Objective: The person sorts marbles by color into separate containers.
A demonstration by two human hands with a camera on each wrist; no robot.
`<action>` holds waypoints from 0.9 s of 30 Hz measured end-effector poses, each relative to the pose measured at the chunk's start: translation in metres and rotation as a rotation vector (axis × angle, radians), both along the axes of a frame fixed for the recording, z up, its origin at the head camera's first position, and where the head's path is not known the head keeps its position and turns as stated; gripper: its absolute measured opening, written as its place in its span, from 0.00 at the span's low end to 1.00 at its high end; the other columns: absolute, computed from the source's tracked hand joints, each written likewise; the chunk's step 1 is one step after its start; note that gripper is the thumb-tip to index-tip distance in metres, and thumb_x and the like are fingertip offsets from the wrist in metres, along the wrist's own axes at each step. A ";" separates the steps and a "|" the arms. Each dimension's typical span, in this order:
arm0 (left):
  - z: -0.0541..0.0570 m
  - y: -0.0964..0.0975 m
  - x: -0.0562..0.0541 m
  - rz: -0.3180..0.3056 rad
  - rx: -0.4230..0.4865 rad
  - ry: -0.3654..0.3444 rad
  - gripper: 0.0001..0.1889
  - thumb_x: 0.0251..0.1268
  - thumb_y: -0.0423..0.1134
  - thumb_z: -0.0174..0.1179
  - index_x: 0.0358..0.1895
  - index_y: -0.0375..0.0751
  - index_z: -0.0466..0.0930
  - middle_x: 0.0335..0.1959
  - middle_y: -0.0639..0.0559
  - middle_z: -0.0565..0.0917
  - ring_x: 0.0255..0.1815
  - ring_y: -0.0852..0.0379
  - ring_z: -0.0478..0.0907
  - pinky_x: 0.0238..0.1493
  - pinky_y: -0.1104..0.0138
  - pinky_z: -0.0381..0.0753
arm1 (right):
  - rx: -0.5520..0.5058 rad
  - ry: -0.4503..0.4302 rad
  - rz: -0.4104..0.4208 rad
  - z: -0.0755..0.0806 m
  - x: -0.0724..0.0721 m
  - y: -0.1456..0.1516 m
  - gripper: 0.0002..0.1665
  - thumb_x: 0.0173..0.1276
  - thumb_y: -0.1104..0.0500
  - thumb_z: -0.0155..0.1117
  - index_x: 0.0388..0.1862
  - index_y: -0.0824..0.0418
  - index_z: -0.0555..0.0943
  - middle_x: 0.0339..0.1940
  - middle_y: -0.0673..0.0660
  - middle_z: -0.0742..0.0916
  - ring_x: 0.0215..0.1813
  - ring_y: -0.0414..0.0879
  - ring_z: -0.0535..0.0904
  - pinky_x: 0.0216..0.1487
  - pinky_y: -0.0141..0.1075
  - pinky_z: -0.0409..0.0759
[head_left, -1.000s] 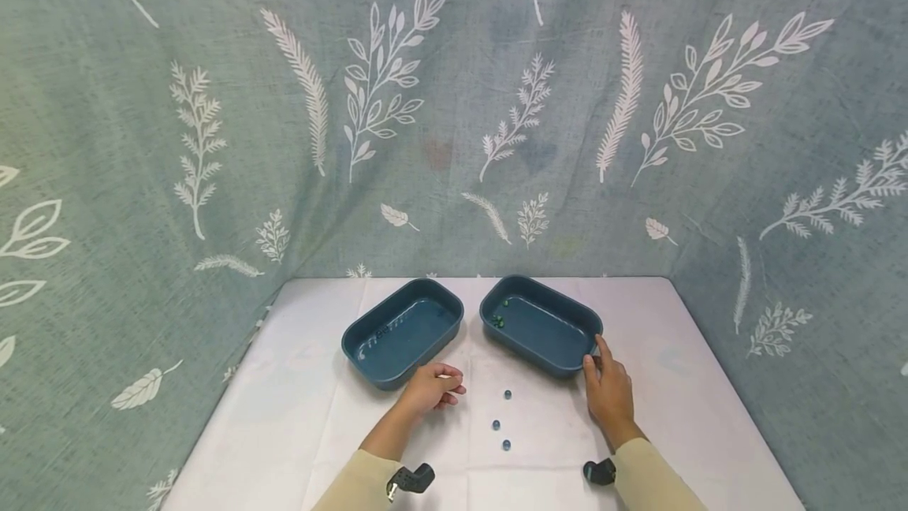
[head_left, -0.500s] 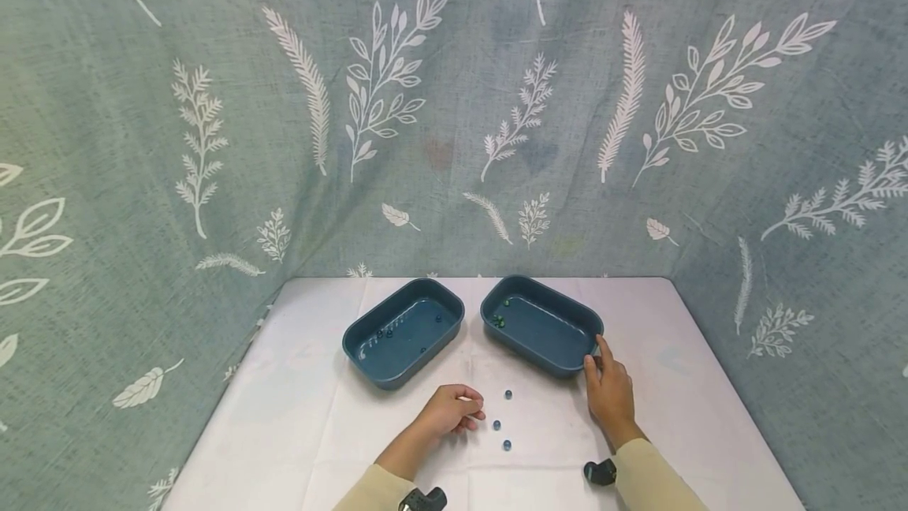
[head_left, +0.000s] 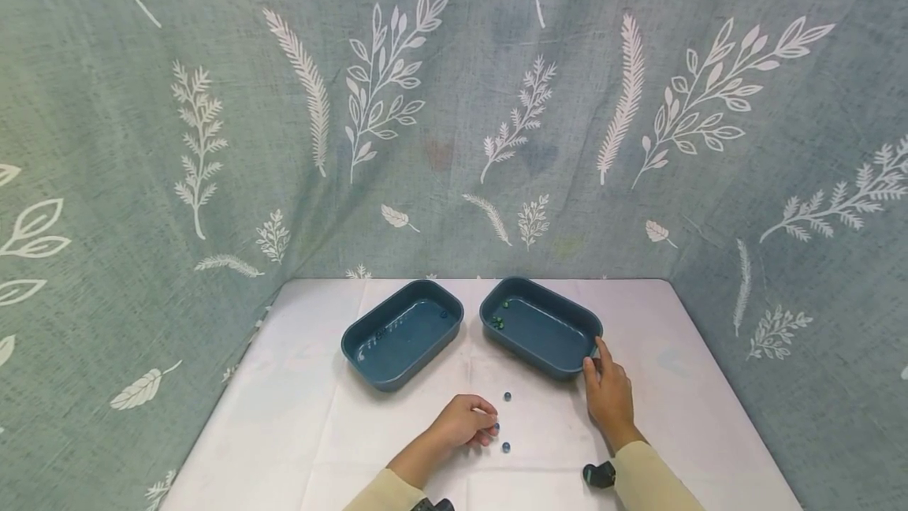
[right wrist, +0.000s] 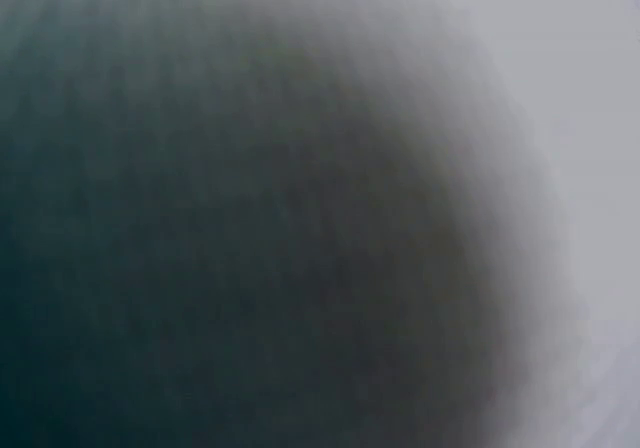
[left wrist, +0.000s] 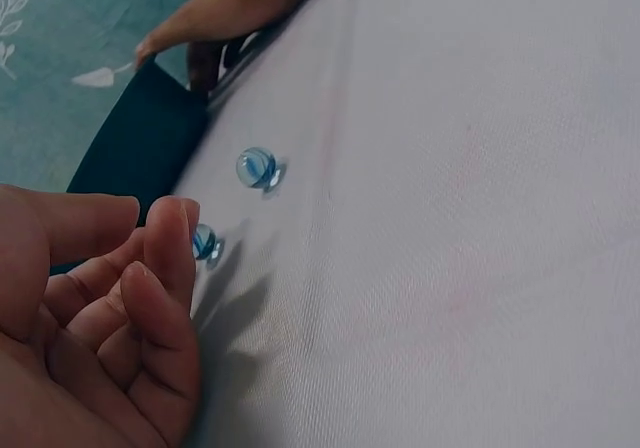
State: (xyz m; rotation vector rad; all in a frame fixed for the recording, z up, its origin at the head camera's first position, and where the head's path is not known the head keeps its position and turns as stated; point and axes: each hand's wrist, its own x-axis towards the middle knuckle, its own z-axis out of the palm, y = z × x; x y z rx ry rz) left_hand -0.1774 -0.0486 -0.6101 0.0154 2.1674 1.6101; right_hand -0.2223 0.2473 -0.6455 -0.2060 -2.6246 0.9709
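Note:
My left hand (head_left: 464,421) has its thumb and fingers loosely bent and apart, fingertips right at a blue marble (head_left: 497,427) on the white table. Beyond that marble lies a second marble (head_left: 507,397), and a third marble (head_left: 506,447) sits nearer me. In the left wrist view, two clear marbles with blue swirls show past the fingertips (left wrist: 180,213). My right hand (head_left: 610,400) holds the near right corner of the right blue tray (head_left: 546,330), thumb and index finger at its rim. Several green marbles (head_left: 498,323) lie in that tray's left end. The right wrist view is a dark blur.
The left blue tray (head_left: 404,373) stands at the back left, with a dark marble (head_left: 444,314) and others inside. A white cloth (head_left: 397,448) covers the table. Leaf-patterned curtains (head_left: 440,101) hang behind and along both sides.
My left hand has moved from beside the left tray, right and toward me, to the middle marble. Marbles in the left tray have shifted. My right hand stays at the right tray.

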 end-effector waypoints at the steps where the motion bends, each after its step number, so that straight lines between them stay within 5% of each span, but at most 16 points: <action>1: 0.000 0.001 0.000 -0.004 -0.001 0.002 0.03 0.62 0.33 0.63 0.38 0.39 0.82 0.25 0.48 0.85 0.18 0.59 0.79 0.17 0.72 0.73 | -0.001 -0.002 0.000 0.000 0.000 0.000 0.34 0.79 0.42 0.42 0.78 0.52 0.56 0.58 0.66 0.81 0.62 0.65 0.70 0.62 0.62 0.64; 16: 0.000 0.007 0.002 -0.028 -0.085 0.032 0.02 0.61 0.32 0.64 0.36 0.41 0.81 0.22 0.50 0.84 0.16 0.59 0.79 0.14 0.75 0.69 | 0.008 0.011 0.001 0.001 0.001 -0.001 0.34 0.79 0.42 0.42 0.78 0.53 0.57 0.58 0.66 0.81 0.62 0.65 0.71 0.62 0.61 0.63; 27: -0.001 0.011 0.003 -0.024 -0.164 0.079 0.03 0.58 0.30 0.66 0.31 0.40 0.81 0.20 0.53 0.82 0.18 0.58 0.80 0.19 0.71 0.75 | 0.007 0.032 0.003 -0.002 0.001 -0.001 0.34 0.79 0.42 0.43 0.78 0.53 0.57 0.57 0.67 0.81 0.61 0.65 0.71 0.61 0.62 0.64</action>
